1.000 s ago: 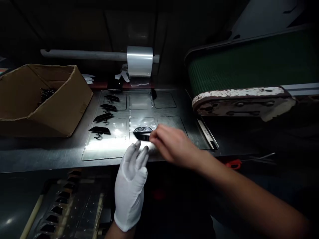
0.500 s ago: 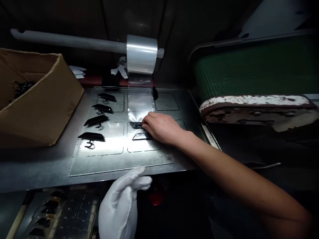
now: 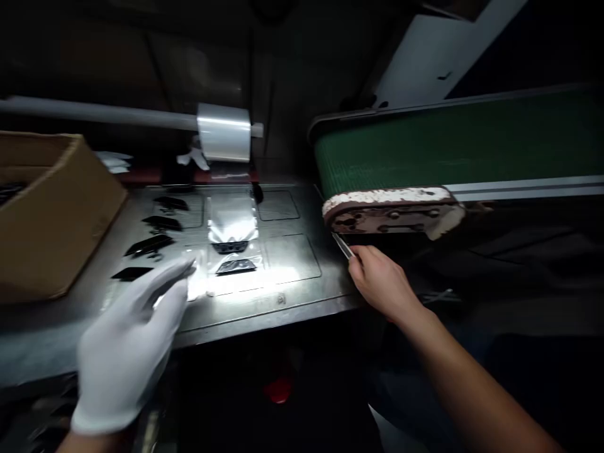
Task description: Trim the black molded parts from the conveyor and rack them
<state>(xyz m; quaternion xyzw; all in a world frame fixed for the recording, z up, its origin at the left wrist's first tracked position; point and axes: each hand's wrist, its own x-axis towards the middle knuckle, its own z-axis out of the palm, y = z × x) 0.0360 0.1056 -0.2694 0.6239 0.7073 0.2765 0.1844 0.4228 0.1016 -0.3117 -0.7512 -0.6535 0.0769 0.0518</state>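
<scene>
My left hand (image 3: 129,343), in a white glove, hovers over the front left of the metal plate (image 3: 255,308). Its thumb and fingers are apart, with nothing visible between them. Close by lies the nearest black part (image 3: 132,274); more black parts with small hooks sit behind it. At the plate's right side, my bare right hand (image 3: 384,283) pinches a slim, pale metal-looking tool (image 3: 344,245), whose far end reaches the conveyor's corner. In the middle, one black piece (image 3: 230,247) lies at the end of the clear film (image 3: 232,217), another black piece (image 3: 236,267) just in front.
A roll of clear film (image 3: 224,132) hangs on a pale bar (image 3: 104,113) at the back. To the left stands an open cardboard box (image 3: 61,226). A green conveyor belt (image 3: 453,141) with a worn end borders the right side.
My right hand has let go of the black piece by the film, moved right and gripped the slim tool. The left hand has risen over the plate. The view has turned right.
</scene>
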